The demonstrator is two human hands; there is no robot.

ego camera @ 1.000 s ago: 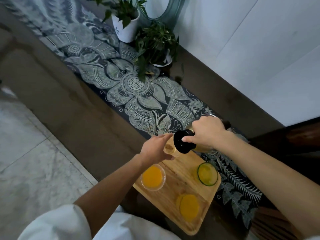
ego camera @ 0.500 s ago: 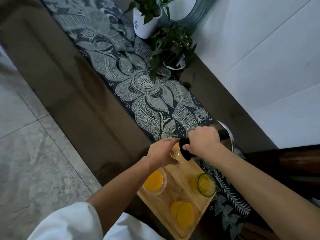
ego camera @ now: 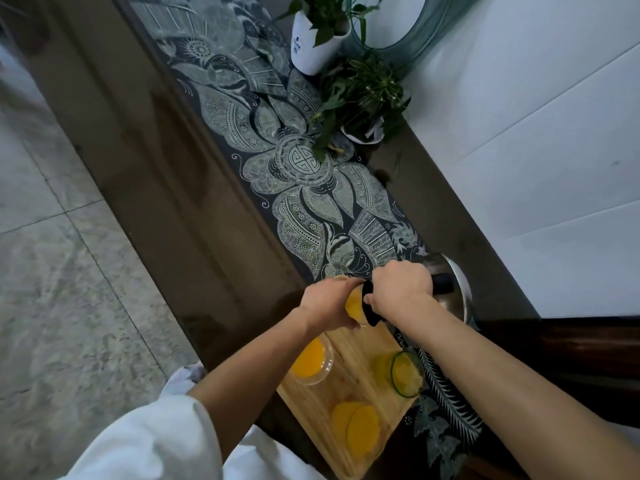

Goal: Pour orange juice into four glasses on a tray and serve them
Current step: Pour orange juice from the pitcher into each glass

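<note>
A wooden tray [ego camera: 360,386] lies on the patterned runner at the near end of a dark counter. Three glasses of orange juice stand on it: one at the left [ego camera: 309,359], one with a green rim at the right [ego camera: 401,373], one nearest me [ego camera: 356,427]. My left hand [ego camera: 327,308] grips a fourth glass [ego camera: 354,304] at the tray's far end, with juice in it. My right hand [ego camera: 401,289] holds the black handle of a glass and steel pitcher [ego camera: 450,285], tipped with its black spout over that glass.
A white pot with a green plant [ego camera: 317,39] and a second leafy plant [ego camera: 363,95] stand further along the runner [ego camera: 311,188]. A round mirror [ego camera: 391,26] leans on the white wall. Grey tiled floor lies to the left of the counter.
The fourth glass has filled with orange juice while the pitcher stayed tipped over it. My view has shifted, so hands and tray sit lower in the frame.
</note>
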